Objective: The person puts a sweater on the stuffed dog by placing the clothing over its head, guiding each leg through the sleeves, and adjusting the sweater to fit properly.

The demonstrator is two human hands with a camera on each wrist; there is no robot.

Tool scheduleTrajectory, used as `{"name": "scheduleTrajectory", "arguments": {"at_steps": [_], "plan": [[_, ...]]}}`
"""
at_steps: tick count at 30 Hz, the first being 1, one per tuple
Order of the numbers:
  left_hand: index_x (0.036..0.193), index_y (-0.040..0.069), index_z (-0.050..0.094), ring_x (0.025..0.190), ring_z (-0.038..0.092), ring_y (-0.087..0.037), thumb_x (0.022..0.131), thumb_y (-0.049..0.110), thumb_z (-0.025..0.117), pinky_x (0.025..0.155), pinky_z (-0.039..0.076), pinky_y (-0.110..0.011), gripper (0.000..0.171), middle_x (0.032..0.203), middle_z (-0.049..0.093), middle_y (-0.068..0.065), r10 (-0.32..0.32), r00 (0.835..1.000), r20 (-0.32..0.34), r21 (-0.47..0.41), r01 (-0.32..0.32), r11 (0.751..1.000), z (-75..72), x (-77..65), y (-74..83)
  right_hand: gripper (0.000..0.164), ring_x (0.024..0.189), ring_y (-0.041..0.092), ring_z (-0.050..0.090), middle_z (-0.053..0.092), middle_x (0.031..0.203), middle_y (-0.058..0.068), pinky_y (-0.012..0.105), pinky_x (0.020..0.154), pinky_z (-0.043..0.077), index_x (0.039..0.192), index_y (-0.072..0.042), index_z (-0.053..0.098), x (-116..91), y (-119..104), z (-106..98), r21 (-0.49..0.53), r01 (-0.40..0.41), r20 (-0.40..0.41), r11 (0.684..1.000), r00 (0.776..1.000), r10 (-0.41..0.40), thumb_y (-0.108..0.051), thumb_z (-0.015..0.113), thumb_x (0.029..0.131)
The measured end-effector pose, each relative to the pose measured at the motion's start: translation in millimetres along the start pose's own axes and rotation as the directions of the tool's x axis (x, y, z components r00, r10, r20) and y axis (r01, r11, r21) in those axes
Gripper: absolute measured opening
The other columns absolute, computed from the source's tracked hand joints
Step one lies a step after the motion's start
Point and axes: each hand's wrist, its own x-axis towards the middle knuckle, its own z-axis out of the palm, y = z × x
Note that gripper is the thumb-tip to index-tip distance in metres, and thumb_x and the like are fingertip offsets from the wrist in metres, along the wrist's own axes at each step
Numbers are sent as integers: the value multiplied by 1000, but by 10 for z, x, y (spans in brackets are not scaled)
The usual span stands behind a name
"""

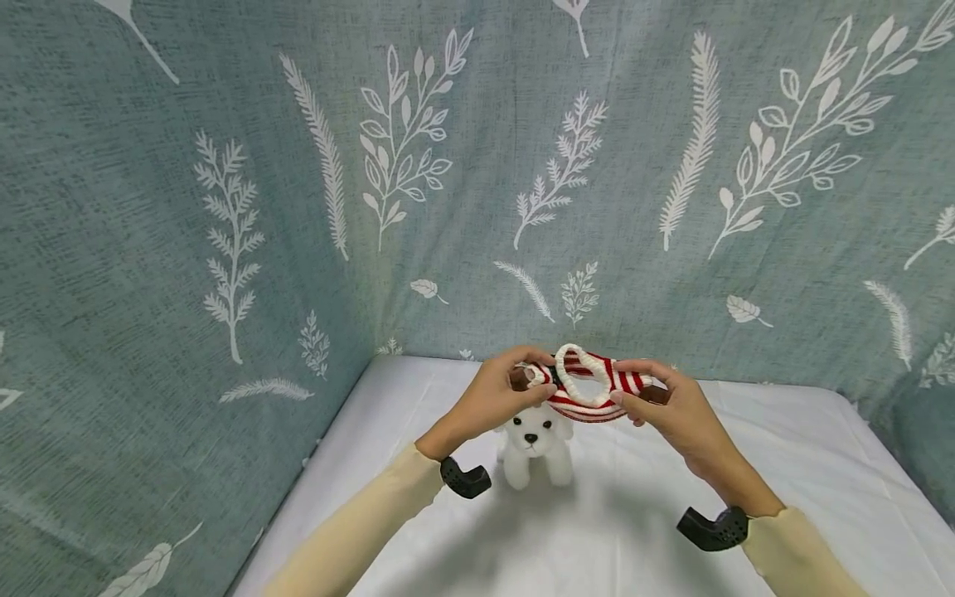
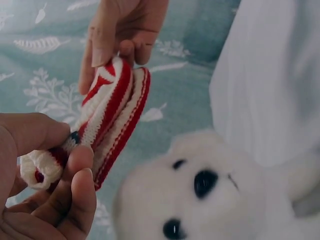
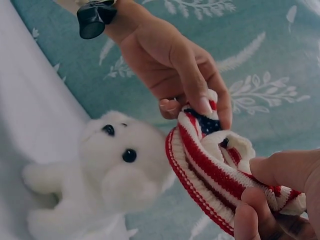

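A small knitted sweater (image 1: 589, 412) with red and white stripes is stretched sideways between both hands, its white ribbed neck opening facing me. My left hand (image 1: 501, 390) pinches its left side near a small sleeve; a navy patch with white dots (image 3: 209, 123) shows there in the right wrist view. On the other side my right hand (image 1: 667, 406) pinches the striped fabric between thumb and fingers. Just below and behind the sweater stands a white plush dog (image 1: 531, 452), facing me; the sweater and left hand hide the top of its head in the head view.
A white cloth (image 1: 642, 514) covers the table under the plush dog. Blue-green curtains (image 1: 462, 274) with white leaf prints hang behind and at both sides. Each wrist carries a black camera mount (image 1: 714, 529).
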Motion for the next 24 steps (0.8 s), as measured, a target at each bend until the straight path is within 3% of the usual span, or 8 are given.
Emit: {"name": "scheduleTrajectory", "arguments": {"at_steps": [10, 16, 20, 24], "plan": [[134, 23, 63, 79, 69, -32, 98, 28, 73, 69, 57, -44, 37, 91, 69, -3, -39, 999, -19, 8, 40, 999, -224, -153, -64, 51, 78, 19, 62, 64, 98, 18, 33, 71, 56, 139, -8, 60, 141, -12, 245, 47, -14, 36, 999, 999, 12, -23, 78, 94], [132, 22, 64, 79, 67, -30, 97, 26, 75, 75, 58, -47, 37, 106, 67, -3, -44, 998, -53, -18, 43, 999, -322, -204, -130, 50, 74, 20, 60, 64, 89, 15, 33, 71, 55, 138, -11, 62, 244, -20, 365, 54, -23, 52, 998, 998, 20, -24, 79, 93], [131, 22, 65, 80, 66, -34, 96, 26, 75, 76, 56, -53, 36, 110, 66, -4, -64, 996, -65, -30, 62, 998, -359, -240, -176, 48, 74, 20, 60, 63, 93, 15, 33, 71, 54, 137, -10, 62, 281, -7, 432, 70, -23, 64, 997, 998, 19, -22, 78, 94], [130, 23, 65, 79, 64, -36, 97, 27, 75, 73, 56, -49, 36, 102, 66, -5, -85, 994, -65, -25, 83, 996, -393, -287, -219, 48, 75, 17, 60, 65, 94, 15, 31, 70, 55, 137, -7, 62, 308, 40, 501, 87, -25, 71, 996, 997, 18, -20, 78, 94]]}}
